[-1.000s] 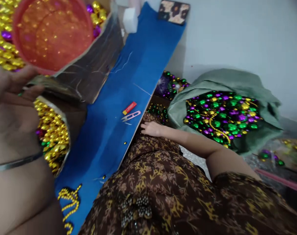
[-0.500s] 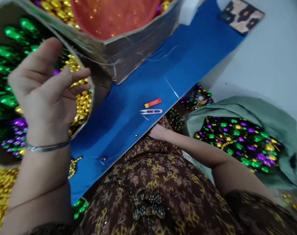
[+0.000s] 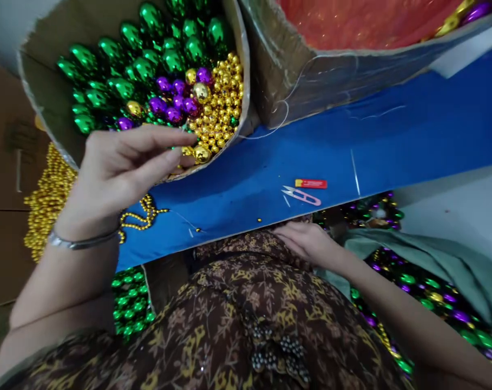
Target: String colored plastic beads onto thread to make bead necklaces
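My left hand [image 3: 122, 165] reaches to the rim of a cardboard box [image 3: 46, 81] full of green, purple and gold beads [image 3: 213, 108]. Its thumb and forefinger come together at the gold beads by the box's near edge; whether they grip a bead is unclear. A metal bangle circles that wrist. My right hand [image 3: 306, 241] rests, fingers stretched flat, on my brown patterned dress at the near edge of the blue board [image 3: 237, 184]. A gold bead string [image 3: 144, 214] lies on the board below my left hand.
Thread snips [image 3: 301, 195] and a small red item [image 3: 310, 183] lie on the blue board. A second box with an orange basket [image 3: 363, 21] stands behind. A green cloth sack of mixed beads [image 3: 432, 292] sits at right; loose gold beads [image 3: 46, 200] and green beads [image 3: 128, 303] at left.
The view has swung left and down. My left hand went from raised and open to pinching at the gold beads in the box. My right hand stays by the board's edge.
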The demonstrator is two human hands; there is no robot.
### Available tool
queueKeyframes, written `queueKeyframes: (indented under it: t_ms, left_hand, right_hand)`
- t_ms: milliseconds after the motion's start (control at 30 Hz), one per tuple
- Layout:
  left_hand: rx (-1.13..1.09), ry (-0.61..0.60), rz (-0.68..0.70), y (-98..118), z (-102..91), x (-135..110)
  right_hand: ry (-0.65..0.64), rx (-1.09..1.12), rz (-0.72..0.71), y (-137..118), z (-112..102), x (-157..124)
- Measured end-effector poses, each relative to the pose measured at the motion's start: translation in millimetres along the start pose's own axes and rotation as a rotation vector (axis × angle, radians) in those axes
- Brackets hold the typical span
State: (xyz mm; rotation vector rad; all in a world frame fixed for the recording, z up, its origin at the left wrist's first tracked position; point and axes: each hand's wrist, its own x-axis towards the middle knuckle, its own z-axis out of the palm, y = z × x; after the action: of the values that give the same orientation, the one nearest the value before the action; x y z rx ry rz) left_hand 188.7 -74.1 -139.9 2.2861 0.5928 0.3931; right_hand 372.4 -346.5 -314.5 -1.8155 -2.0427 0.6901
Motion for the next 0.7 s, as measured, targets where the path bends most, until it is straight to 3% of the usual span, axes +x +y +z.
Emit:
queueKeyframes:
  t_ms: [100,167,333,500,700]
  left_hand:
    - [0.244,-0.16,0.138,-22,1.7,-13]
    - [0.425,-0.236,0.203,-35,5.5,-24]
    - [0.767,-0.232,0.061,-53,27.2,-69]
    - [0.692,-0.37,0.074,-69,70.3,-109]
    - [0.726,-0.358,0.083,-100,110.1,-145]
  right_hand:
    - [0.056,-0.081,-0.038,-5,-4,35]
    - [0.018,-0.177,-0.077,-5,2,53]
    - [-0.047,-0.296,-0.154,-5,14,65]
    - [0.024,-0.226,-0.2,-3,7,64]
    - [0.085,-0.062,-0.288,-20,-1,88]
